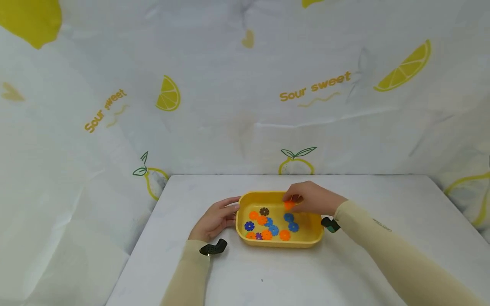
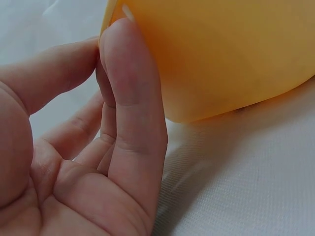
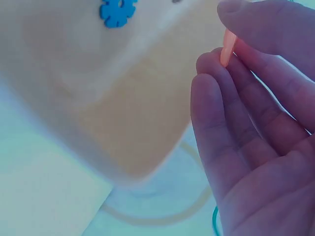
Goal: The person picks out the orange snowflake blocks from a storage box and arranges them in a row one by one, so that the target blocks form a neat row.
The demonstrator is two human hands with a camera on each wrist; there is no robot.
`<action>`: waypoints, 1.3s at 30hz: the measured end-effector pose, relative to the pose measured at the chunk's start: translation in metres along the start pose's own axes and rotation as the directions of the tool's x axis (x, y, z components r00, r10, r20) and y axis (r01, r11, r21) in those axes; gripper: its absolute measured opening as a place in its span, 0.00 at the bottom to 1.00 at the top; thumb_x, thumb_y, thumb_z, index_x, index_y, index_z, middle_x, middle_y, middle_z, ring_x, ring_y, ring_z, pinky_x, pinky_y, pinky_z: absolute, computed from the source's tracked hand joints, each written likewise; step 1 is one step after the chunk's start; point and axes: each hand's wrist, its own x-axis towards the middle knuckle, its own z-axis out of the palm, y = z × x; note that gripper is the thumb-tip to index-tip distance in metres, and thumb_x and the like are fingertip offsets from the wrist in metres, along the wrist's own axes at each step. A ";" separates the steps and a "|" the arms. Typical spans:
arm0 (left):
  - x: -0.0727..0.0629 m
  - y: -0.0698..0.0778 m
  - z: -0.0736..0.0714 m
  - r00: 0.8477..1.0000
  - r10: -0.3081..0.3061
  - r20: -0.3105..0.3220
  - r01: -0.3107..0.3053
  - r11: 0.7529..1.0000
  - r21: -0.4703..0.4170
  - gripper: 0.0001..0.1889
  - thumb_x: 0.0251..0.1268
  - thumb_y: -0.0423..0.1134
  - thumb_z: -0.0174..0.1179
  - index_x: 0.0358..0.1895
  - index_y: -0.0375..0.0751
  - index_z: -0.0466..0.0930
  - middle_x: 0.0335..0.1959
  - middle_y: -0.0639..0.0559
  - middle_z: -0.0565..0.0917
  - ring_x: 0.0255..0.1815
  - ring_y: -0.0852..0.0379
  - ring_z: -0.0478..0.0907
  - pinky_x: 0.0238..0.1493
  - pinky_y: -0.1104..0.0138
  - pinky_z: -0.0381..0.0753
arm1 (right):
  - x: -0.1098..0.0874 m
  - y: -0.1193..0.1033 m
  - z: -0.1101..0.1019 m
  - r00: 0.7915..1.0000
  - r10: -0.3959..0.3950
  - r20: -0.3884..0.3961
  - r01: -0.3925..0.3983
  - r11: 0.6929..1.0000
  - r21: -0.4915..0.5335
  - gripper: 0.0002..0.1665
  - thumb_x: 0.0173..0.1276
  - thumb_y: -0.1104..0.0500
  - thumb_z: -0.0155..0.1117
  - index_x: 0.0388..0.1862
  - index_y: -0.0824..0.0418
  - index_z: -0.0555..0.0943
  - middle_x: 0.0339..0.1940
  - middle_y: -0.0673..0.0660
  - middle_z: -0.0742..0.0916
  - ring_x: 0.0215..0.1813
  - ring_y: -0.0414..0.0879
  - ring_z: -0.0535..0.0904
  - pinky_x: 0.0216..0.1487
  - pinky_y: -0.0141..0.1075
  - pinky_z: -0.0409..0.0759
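Note:
A yellow tray (image 1: 279,244) sits on the white table with several notched plastic discs inside. My left hand (image 1: 213,219) holds its left end; in the left wrist view, fingertips and thumb of that hand (image 2: 133,118) meet at the tray's edge (image 2: 221,59). Over the tray's far right part, my right hand (image 1: 314,198) pinches an orange notched disc (image 1: 289,205). Seen from the right wrist, this orange disc (image 3: 229,46) stands edge-on between thumb and fingers. Lower in the tray lie orange discs (image 1: 284,235), light blue discs (image 1: 293,227), a dark blue disc (image 1: 249,226) and a brown disc (image 1: 264,211).
A purple disc (image 1: 259,236) lies by the tray's near wall. The white tabletop (image 1: 260,276) spreads around the tray. Behind it hangs a white backdrop (image 1: 229,127) printed with lemons and lettering. Each wrist wears a dark device, such as the left wrist device (image 1: 213,247).

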 end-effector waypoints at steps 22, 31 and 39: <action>-0.003 -0.002 0.005 0.999 -0.018 -0.042 0.017 1.000 -0.018 0.29 0.77 0.50 0.68 0.77 0.52 0.76 0.65 0.42 0.86 0.48 0.52 0.88 0.52 0.64 0.92 | -0.093 0.063 -0.004 0.932 0.184 -0.313 -0.143 0.979 0.148 0.17 0.72 0.57 0.77 0.58 0.49 0.89 0.53 0.48 0.91 0.53 0.45 0.85 0.56 0.34 0.88; -0.001 -0.005 0.003 0.998 -0.030 -0.050 0.028 0.999 -0.035 0.30 0.76 0.51 0.69 0.78 0.53 0.76 0.66 0.42 0.86 0.48 0.53 0.88 0.52 0.65 0.91 | -0.101 0.092 0.023 0.907 0.271 -0.323 -0.222 0.958 0.181 0.15 0.72 0.58 0.76 0.56 0.52 0.90 0.54 0.52 0.91 0.50 0.46 0.84 0.51 0.35 0.87; 0.000 -0.005 0.003 0.998 -0.046 -0.043 0.044 0.997 -0.059 0.30 0.76 0.50 0.69 0.78 0.53 0.76 0.64 0.44 0.87 0.46 0.55 0.89 0.52 0.65 0.91 | -0.102 0.101 0.034 0.895 0.340 -0.289 -0.293 0.936 0.196 0.16 0.72 0.57 0.76 0.57 0.53 0.89 0.54 0.53 0.90 0.52 0.49 0.82 0.56 0.47 0.86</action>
